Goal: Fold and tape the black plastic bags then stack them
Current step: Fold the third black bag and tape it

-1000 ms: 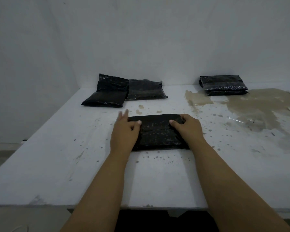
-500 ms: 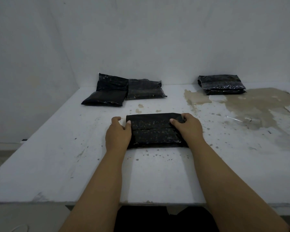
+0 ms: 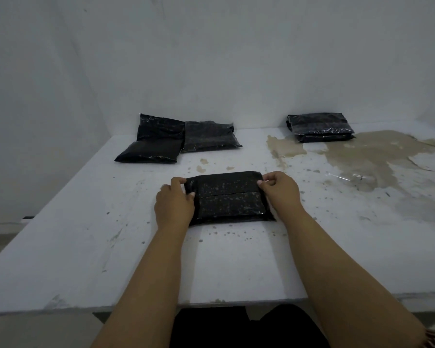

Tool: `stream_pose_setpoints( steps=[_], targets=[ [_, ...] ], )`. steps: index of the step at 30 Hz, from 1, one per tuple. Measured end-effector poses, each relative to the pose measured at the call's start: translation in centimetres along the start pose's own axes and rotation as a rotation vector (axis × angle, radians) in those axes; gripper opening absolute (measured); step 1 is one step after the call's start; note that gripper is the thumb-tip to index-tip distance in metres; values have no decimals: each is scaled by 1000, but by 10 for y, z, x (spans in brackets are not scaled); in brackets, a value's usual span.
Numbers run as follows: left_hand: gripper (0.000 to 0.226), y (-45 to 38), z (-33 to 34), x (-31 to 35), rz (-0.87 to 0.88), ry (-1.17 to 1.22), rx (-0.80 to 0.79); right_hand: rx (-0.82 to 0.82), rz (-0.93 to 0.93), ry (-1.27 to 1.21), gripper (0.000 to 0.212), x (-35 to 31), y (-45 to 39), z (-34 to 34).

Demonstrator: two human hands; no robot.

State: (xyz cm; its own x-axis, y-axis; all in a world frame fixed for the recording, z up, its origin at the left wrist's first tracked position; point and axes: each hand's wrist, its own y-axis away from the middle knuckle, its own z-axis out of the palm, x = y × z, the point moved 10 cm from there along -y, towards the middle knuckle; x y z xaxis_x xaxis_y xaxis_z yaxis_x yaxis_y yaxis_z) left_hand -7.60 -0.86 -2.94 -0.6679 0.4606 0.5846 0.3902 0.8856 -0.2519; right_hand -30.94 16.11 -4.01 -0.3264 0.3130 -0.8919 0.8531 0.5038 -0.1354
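Folded bag (image 3: 230, 197) lying flat on the table (image 3: 86, 247), near its front middle, a seam running across its top face. Left hand (image 3: 174, 205) gripping the bag's left edge, fingers curled over the far left corner, thumb pressing on the top face. Right hand (image 3: 279, 190) pinching the far right corner between thumb and fingers, the rest of the hand resting along the right edge. Both forearms reaching in from the bottom of the view, over the table's near edge.

Farther back on the left, three bags (image 3: 178, 139) sitting together near the wall (image 3: 211, 59): one propped at the back, one lying in front of it, one just to the right and touching both. Far right, a stack (image 3: 320, 126) of folded bags resting close to the wall, well apart from the bag in hand. Brown stain (image 3: 377, 156) spreading across the right part of the table in front of the stack; smaller chips and specks dotting the surface around the bag. Thin clear strip (image 3: 344, 176) lying on the table to the right of the right hand; material not discernible.
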Motion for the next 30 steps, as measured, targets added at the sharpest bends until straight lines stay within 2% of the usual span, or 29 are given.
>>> stream_pose_setpoints(
  steps=[2, 4, 5, 7, 9, 10, 13, 15, 22, 30],
  targets=[
    [51, 0, -5, 17, 110, -77, 43, -2, -16, 42, 21, -4, 1, 2],
    [67, 4, -5, 49, 313, -14, 15, 9, -19, 83, 21, -6, 2, 3],
    [70, 7, 0, 67, 411, 54, -77, 12, -17, 101, 21, -6, 3, 4],
    [62, 21, 24, 97, 527, 129, -396, 13, -9, 112, 23, -7, 2, 3],
    [52, 38, 49, 107, 571, -1, -633, 15, -9, 111, 22, -8, 2, 1],
    [60, 42, 58, 105, 582, -100, -676, 17, -11, 111, 21, -9, 3, 0],
    [96, 46, 73, 95, 657, -350, -627, 36, -5, 94, 18, -7, 4, -7],
    [105, 47, 75, 92, 699, -406, -569, 36, -4, 106, 16, -4, 6, -13],
    [100, 54, 73, 103, 706, -337, -539, 60, -22, 94, 11, -1, 17, -34],
    [100, 66, 96, 143, 740, -298, -503, 419, 98, 56, 26, 22, 22, -115]
  ],
)
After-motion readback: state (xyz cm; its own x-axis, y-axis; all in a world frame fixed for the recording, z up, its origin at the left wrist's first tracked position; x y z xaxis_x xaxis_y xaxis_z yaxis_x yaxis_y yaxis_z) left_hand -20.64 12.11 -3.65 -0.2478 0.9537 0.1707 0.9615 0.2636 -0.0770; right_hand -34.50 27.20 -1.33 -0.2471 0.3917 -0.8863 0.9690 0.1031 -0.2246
